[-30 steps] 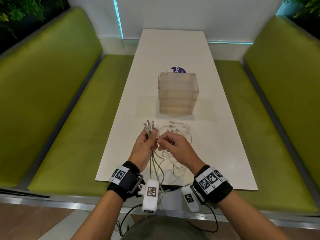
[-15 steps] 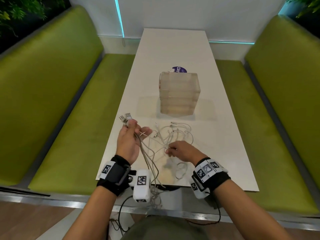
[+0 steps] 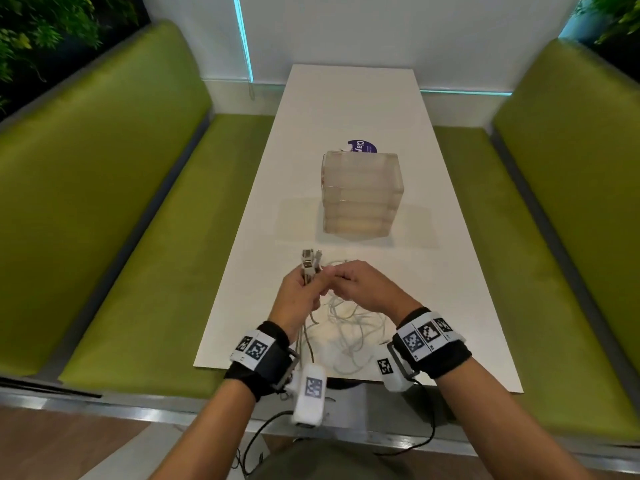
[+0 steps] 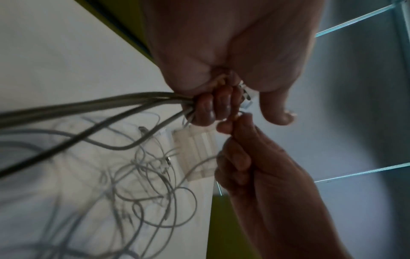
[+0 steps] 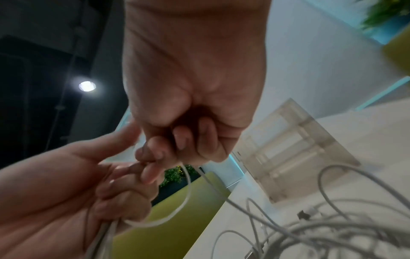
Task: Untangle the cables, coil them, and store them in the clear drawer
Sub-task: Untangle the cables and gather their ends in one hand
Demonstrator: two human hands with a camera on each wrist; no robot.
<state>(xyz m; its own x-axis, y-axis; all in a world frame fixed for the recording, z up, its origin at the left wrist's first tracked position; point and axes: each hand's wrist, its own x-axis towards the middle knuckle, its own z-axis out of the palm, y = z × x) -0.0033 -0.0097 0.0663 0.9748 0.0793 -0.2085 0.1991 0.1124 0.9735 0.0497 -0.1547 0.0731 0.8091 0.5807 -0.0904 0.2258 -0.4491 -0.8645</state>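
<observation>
From the head camera I saw my left hand (image 3: 297, 295) raised over the near end of the white table (image 3: 349, 109), fingers clenched around a bundle of cables (image 3: 349, 327) with the plugs (image 3: 309, 263) sticking up above the fist. My right hand (image 3: 363, 285) was touching it from the side, fingertips pinching a thin strand. The rest of the cables lay in a loose tangle on the table under my wrists. The clear drawer unit (image 3: 362, 192) stood further up the table, apart from the tangle, its drawers closed, with a blue round sticker (image 3: 362, 147) just behind it. Green benches (image 3: 104, 202) ran along both sides.

From the left wrist, my curled fingers (image 4: 213, 106) gripped several thick grey cables, which trailed away to the left; the right hand (image 4: 255, 168) pinched a thin strand right beside them.

From the right wrist, that hand (image 5: 188, 105) held a thin white strand looping down to the left hand (image 5: 77, 192). The picture was blurred, yet the drawer unit (image 5: 295, 149) showed behind.
</observation>
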